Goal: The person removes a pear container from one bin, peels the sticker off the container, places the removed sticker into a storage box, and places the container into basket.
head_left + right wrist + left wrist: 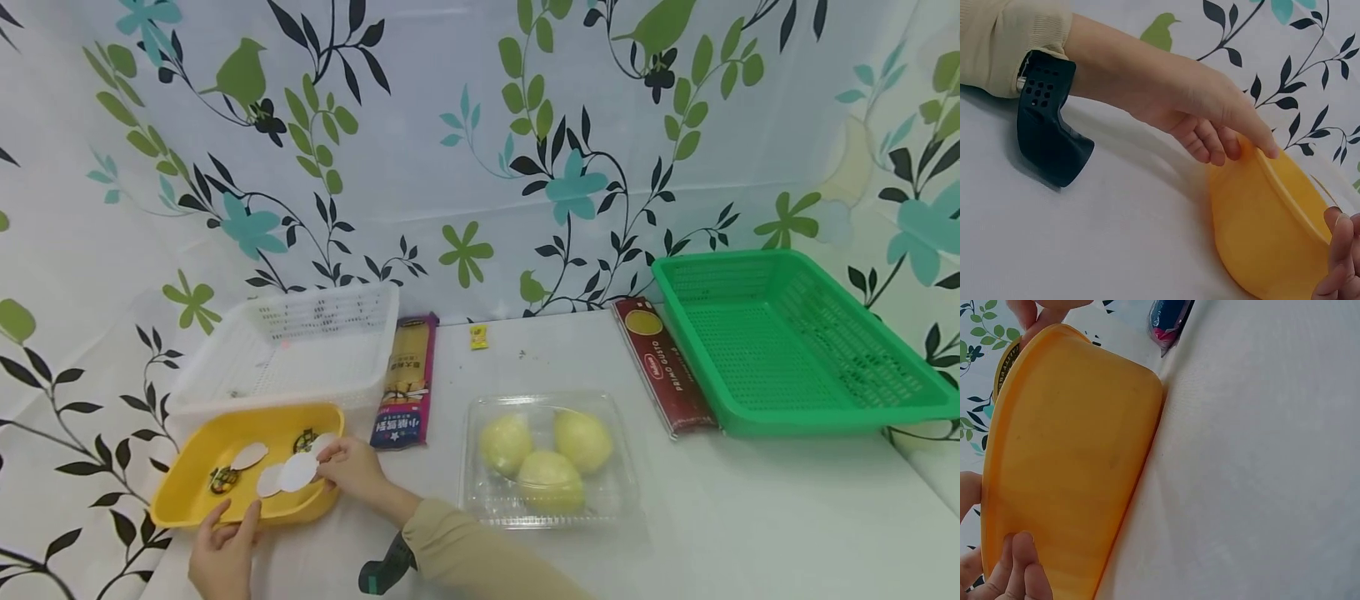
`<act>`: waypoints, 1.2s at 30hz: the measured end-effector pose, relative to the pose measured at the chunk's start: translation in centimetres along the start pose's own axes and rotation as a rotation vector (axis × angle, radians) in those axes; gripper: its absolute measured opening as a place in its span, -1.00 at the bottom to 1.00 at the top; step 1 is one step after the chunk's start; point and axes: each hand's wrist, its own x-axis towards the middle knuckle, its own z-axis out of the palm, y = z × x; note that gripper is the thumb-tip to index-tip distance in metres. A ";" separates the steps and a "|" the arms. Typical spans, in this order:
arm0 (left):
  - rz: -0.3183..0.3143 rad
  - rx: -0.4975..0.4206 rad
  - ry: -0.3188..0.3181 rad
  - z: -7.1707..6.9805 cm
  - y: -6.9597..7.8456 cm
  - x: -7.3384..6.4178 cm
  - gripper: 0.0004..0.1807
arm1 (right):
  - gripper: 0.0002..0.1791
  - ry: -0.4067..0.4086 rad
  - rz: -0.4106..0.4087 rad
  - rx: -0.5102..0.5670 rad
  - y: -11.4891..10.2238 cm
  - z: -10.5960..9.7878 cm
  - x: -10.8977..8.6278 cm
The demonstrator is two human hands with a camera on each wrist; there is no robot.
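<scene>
The yellow basin (pixel 247 515) stands at the front left, holding several oval paper labels, some white side up, others with a dark printed face (pixel 223 479). My left hand (pixel 225 554) grips its near rim, with fingers (pixel 1021 562) against the outer wall. My right hand (pixel 358 471) is at the basin's right end and pinches a white-backed label (pixel 300 472); its yellow-and-black printed side (pixel 1007 365) shows in the left wrist view. In the right wrist view the right thumb reaches over the rim and the other fingers are curled; the index fingertip is hidden.
A white basket (pixel 330 367) stands behind the basin, beside a pasta packet (pixel 405 383). A clear box (pixel 551 521) holds yellow round fruits (pixel 550 483) mid-table. At right are a dark red packet (pixel 667 367) and a green basket (pixel 817 421). A small yellow sachet (pixel 478 337) lies behind.
</scene>
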 end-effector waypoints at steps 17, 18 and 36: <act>-0.005 -0.188 -0.055 -0.1 0.5 -0.6 -0.69 | -0.92 -0.011 -0.027 0.026 0.4 0.0 -0.2; -0.010 -0.201 -0.060 -0.1 0.7 -0.7 -0.70 | -0.92 -0.007 -0.029 0.023 0.4 0.0 -0.2; -0.030 -0.104 -0.043 0.6 -2.1 1.9 -0.63 | -0.85 -0.064 -0.015 0.085 0.0 -0.5 -1.1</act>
